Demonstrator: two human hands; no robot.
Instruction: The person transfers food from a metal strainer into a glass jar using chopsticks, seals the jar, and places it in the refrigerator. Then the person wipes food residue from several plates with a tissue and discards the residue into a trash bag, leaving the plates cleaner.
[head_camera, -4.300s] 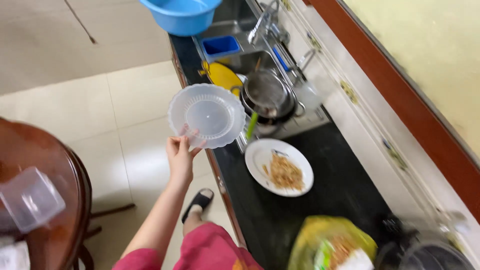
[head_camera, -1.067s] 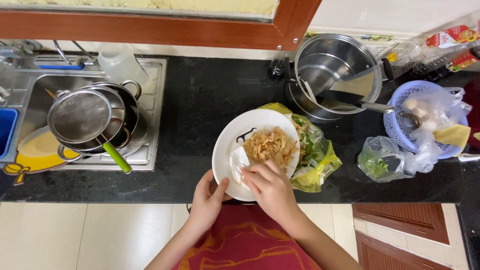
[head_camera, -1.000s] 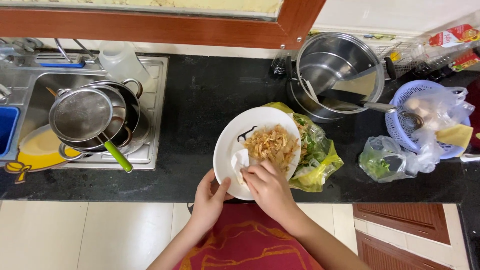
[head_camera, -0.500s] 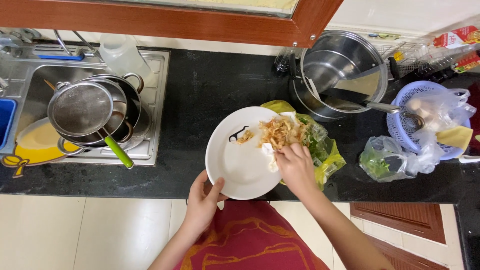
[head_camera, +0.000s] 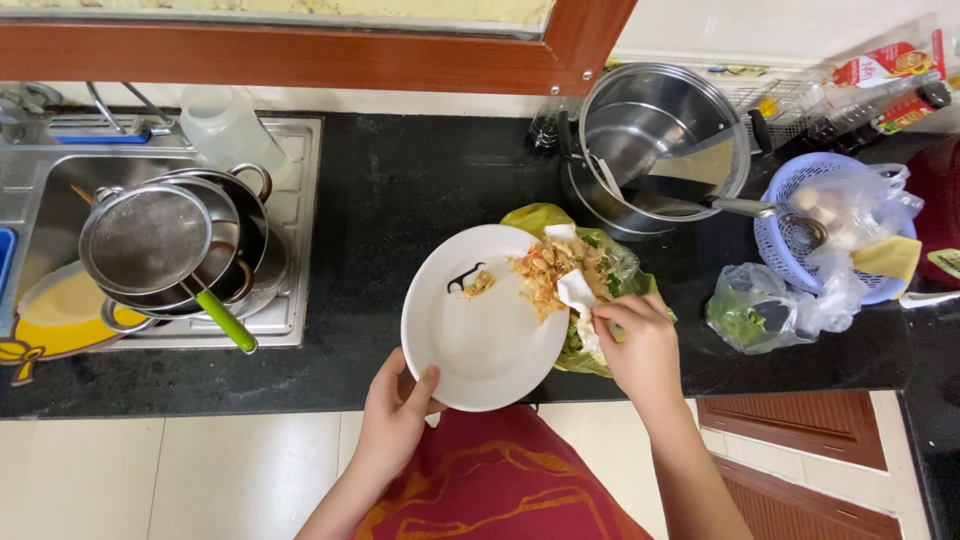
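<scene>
**Scraps at the rim of the white plate**

While the white plate (head_camera: 480, 335) tilts over the black tabletop (head_camera: 400, 200), the left hand (head_camera: 395, 415) grips its near rim, fingers closed on it. Fried food scraps (head_camera: 540, 275) sit at its far edge, over a yellow plastic bag (head_camera: 560, 225). The right hand (head_camera: 640, 345) pinches a white paper napkin (head_camera: 577, 292) against them. Further off stand a steel pot (head_camera: 660, 140), a lilac basket (head_camera: 800, 200) and a sink (head_camera: 290, 150) holding a strainer (head_camera: 150, 240).

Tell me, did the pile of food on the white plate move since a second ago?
Yes. The food scraps slid from the middle of the white plate to its right rim, over the yellow bag, pushed by the right hand with a tissue.
</scene>
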